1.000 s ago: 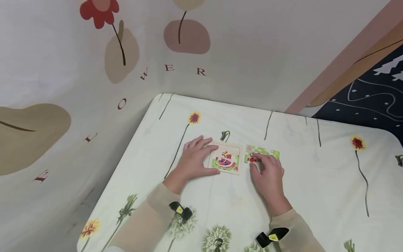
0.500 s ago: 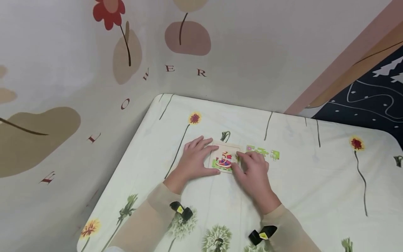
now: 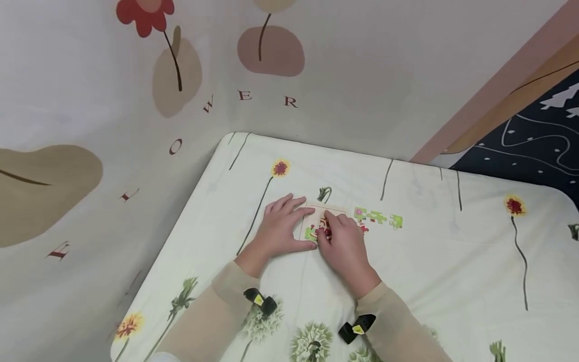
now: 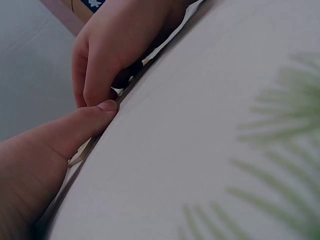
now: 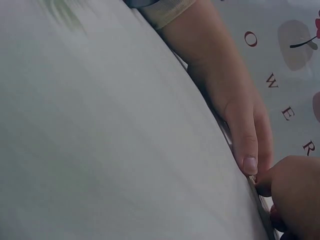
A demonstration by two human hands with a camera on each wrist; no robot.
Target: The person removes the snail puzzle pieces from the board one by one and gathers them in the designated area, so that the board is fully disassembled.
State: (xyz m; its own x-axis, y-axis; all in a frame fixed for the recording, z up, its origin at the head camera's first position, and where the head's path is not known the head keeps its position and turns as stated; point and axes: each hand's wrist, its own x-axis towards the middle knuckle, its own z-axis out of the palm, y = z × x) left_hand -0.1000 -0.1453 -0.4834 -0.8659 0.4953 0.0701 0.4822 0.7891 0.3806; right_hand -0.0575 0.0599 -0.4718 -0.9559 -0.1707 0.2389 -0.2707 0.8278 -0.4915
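Note:
A small wooden puzzle board (image 3: pixel 333 206) lies on the table, its inside partly filled with green and red picture pieces. My left hand (image 3: pixel 281 229) spans the board's left side, straight index finger on the upper part and straight thumb along the near edge. Over the picture, my right hand (image 3: pixel 346 246) bends its index finger and thumb toward each other around a red puzzle piece (image 3: pixel 324 225), mostly hidden by the hand. The left wrist view has the left thumb (image 4: pixel 107 106) right below the right fingers. From the right wrist, the right hand (image 5: pixel 295 192) hides much of the board.
Just right of the board are loose green puzzle pieces (image 3: pixel 376 216) and a red one (image 3: pixel 364 228). A white flower-patterned cloth (image 3: pixel 452 251) covers the table, which meets a printed wall (image 3: pixel 353 115) at the back.
My right hand has moved left from the loose pieces onto the board, uncovering the loose red piece. The left hand has stayed in place at the board.

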